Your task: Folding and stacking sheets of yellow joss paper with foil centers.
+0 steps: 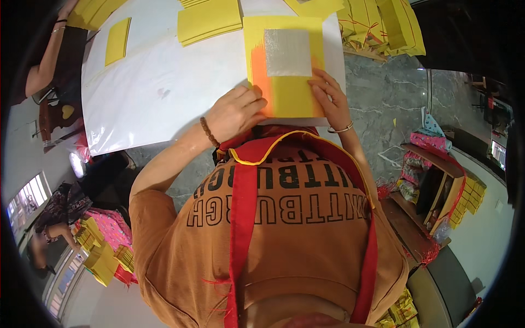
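Fingers (256, 103) of our left hand (234, 113): bent, against yellow paper (290, 98), left edge. Our right hand (332, 101): fingers extended onto its right edge. Grip, both: we cannot tell. Paper: silver square (288, 53), orange bands (259, 76); lying at near edge of white table covering (147, 93).

The floor (377, 93) is veined grey, the wall (486, 229) pale.

On the white worktop (158, 112), the left hand (235, 112) touches the lower left edge of a yellow sheet (298, 98) bearing a silver square (287, 52) between orange patches (260, 87), the right hand (333, 104) its right edge, with a yellow stack (210, 24) beyond.
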### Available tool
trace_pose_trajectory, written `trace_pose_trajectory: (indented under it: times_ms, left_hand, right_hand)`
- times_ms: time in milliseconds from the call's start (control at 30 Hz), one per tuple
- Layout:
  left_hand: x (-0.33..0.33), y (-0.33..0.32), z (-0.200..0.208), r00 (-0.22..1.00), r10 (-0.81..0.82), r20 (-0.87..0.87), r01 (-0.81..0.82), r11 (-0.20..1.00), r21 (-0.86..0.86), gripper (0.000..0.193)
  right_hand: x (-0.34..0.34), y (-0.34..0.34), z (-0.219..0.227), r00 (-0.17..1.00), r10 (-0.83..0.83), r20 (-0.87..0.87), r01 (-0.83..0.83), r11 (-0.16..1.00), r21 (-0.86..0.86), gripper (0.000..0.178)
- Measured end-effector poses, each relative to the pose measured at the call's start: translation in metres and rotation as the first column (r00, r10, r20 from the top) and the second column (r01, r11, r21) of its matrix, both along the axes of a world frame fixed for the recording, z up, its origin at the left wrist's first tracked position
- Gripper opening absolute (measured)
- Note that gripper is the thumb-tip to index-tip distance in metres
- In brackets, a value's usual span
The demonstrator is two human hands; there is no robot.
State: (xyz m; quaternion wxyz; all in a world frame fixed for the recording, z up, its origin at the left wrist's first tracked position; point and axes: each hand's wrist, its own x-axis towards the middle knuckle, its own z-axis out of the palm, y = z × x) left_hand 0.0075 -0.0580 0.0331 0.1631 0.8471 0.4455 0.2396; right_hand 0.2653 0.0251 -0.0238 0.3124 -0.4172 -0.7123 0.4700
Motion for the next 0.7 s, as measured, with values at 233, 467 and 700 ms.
trace_pose_trajectory:
  times_ms: [233, 467, 700]
  left_hand:
    - [-0.016, 0.021, -0.010, 0.958, 0.102, 0.267, 0.009, 0.924, -0.383, 0.018]
    - [-0.023, 0.027, -0.021, 0.808, 0.407, 0.427, 0.076, 0.646, -0.760, 0.019]
    - [-0.025, 0.028, -0.013, 0.840, 0.317, 0.440, 0.082, 0.727, -0.681, 0.025]
  right_hand:
    - [0.007, 0.007, -0.008, 0.984, 0.065, -0.167, -0.070, 0.997, -0.028, 0.043]
    - [0.011, 0.006, -0.018, 0.955, 0.051, -0.293, -0.097, 0.985, -0.145, 0.030]
    - [0.009, 0.010, -0.022, 0.989, 0.052, -0.136, -0.045, 0.997, 0.056, 0.034]
